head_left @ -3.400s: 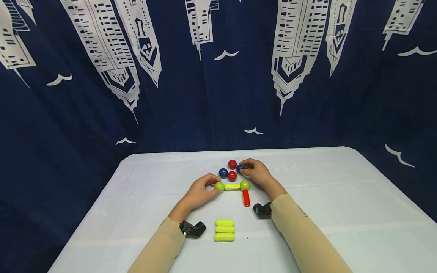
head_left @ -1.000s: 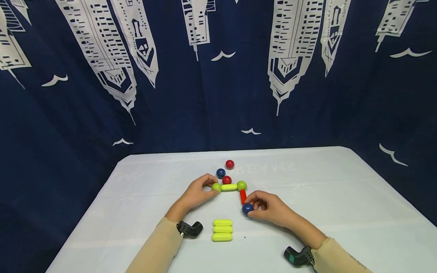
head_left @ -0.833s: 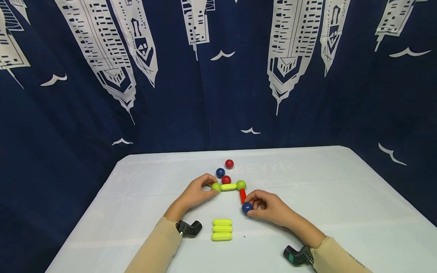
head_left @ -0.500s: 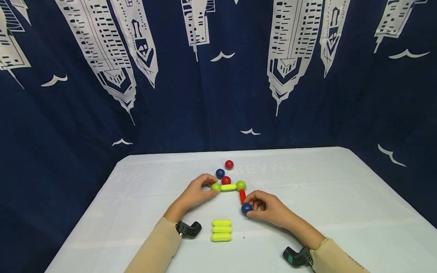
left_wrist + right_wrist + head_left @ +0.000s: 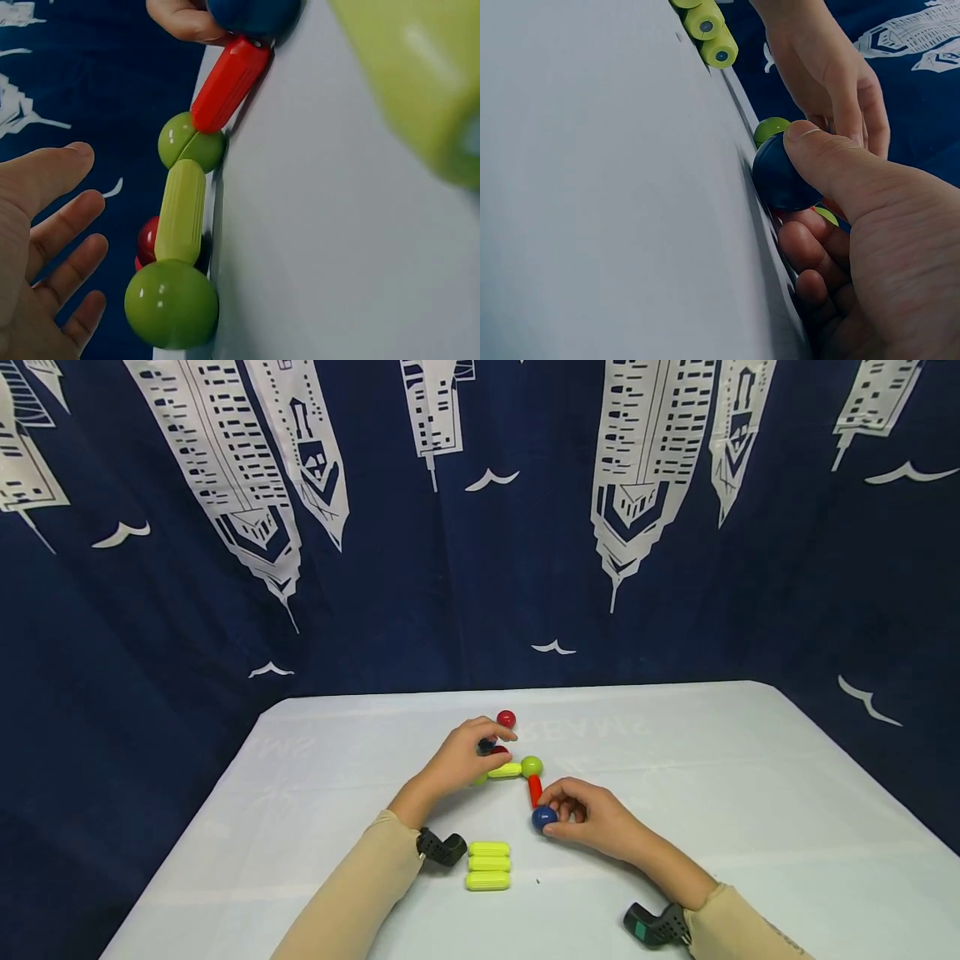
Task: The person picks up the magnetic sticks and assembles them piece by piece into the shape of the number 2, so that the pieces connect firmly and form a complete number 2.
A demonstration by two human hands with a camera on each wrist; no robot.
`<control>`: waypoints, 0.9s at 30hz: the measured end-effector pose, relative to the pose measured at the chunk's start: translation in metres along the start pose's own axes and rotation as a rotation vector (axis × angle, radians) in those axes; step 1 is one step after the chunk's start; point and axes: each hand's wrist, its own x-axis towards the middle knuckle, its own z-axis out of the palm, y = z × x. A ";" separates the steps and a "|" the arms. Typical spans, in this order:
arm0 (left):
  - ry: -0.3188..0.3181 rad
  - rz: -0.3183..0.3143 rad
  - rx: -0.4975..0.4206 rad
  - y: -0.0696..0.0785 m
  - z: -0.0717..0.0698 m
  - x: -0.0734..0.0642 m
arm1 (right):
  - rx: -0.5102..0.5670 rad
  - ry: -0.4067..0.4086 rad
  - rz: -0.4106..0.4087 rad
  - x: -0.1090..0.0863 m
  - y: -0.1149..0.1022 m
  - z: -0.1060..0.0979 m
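My right hand [image 5: 596, 817] pinches a blue ball [image 5: 544, 817] between thumb and fingers, at the near end of a red ribbed rod [image 5: 535, 791]. The rod's far end meets a green ball [image 5: 532, 767]. From there a yellow-green rod [image 5: 180, 214] runs left to a second green ball [image 5: 171, 304], mostly covered by my left hand in the head view. My left hand [image 5: 459, 762] is above that end with fingers extended and thumb apart. It reaches over a loose blue ball [image 5: 487, 746] and a red ball [image 5: 498, 750], both partly hidden by its fingers.
Another red ball [image 5: 506, 719] lies farther back on the white table [image 5: 675, 760]. Three yellow-green rods [image 5: 488, 864] lie stacked in a row nearer the front, between the forearms. A dark blue printed curtain [image 5: 450, 568] hangs behind the table.
The right hand brought the blue ball from the back group to the red rod's near end and stays there. The left hand has let go of the left green ball and moved forward and right.
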 end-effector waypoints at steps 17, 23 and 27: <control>-0.174 0.012 0.181 -0.001 0.016 0.025 | 0.018 -0.012 -0.010 0.000 -0.003 -0.001; -0.177 -0.012 0.171 -0.003 0.018 0.024 | 0.023 -0.002 -0.011 0.000 -0.004 0.000; -0.176 -0.027 0.164 -0.004 0.019 0.023 | 0.006 0.004 -0.024 0.000 -0.001 0.000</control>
